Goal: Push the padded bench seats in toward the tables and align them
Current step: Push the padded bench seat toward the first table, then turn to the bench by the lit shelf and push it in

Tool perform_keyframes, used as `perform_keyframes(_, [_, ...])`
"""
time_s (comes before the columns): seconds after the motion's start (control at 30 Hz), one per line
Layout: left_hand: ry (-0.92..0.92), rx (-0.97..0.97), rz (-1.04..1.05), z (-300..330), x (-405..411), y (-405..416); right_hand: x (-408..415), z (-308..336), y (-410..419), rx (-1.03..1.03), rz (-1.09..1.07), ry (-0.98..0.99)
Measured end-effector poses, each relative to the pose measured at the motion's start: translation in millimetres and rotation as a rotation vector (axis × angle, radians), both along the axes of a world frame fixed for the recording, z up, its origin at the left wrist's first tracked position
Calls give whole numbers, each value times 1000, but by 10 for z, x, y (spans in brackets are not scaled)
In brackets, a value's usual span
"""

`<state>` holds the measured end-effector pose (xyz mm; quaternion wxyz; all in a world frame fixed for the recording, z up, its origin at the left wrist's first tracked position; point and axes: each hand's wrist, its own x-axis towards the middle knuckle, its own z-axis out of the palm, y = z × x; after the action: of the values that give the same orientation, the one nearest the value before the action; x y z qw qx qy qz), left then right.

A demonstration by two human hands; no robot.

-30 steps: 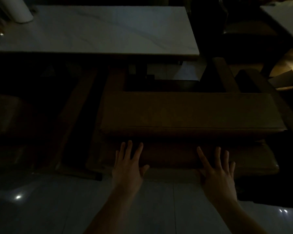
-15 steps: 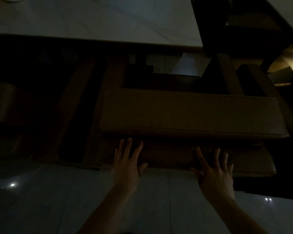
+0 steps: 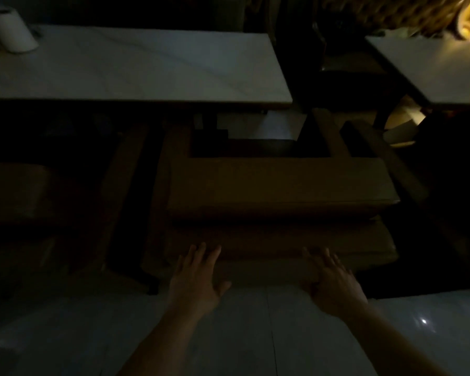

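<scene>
The room is very dark. A brown padded bench seat [image 3: 280,183] stands in front of a pale marble-topped table [image 3: 136,69]. Below its top cushion a lower padded part [image 3: 277,245] juts toward me. My left hand [image 3: 197,278] lies flat against the near edge of that lower part, fingers spread. My right hand [image 3: 333,280] presses the same edge further right, fingers also spread. Neither hand grips anything.
A white roll [image 3: 10,29] stands on the table's far left. A second pale table [image 3: 434,66] is at the right. Another padded seat [image 3: 14,191] sits in shadow at the left. Glossy light floor tiles [image 3: 255,335] lie beneath my arms.
The view has tilted up, so the table and the white roll show again. Both hands stay flat on the bench's near edge, with the bench about the same distance from the table.
</scene>
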<state>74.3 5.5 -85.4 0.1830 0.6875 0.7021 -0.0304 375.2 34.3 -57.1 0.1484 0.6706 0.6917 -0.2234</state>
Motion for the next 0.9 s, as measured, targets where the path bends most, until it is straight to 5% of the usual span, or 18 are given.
perform_keyframes(0.5, [-66, 7, -187, 1684, 760, 218, 370, 1799, -403, 177, -140, 82])
perform_keyframes(0.9, [-85, 54, -343, 2430, 2868, -227, 2395, 2211, -1284, 270, -256, 48])
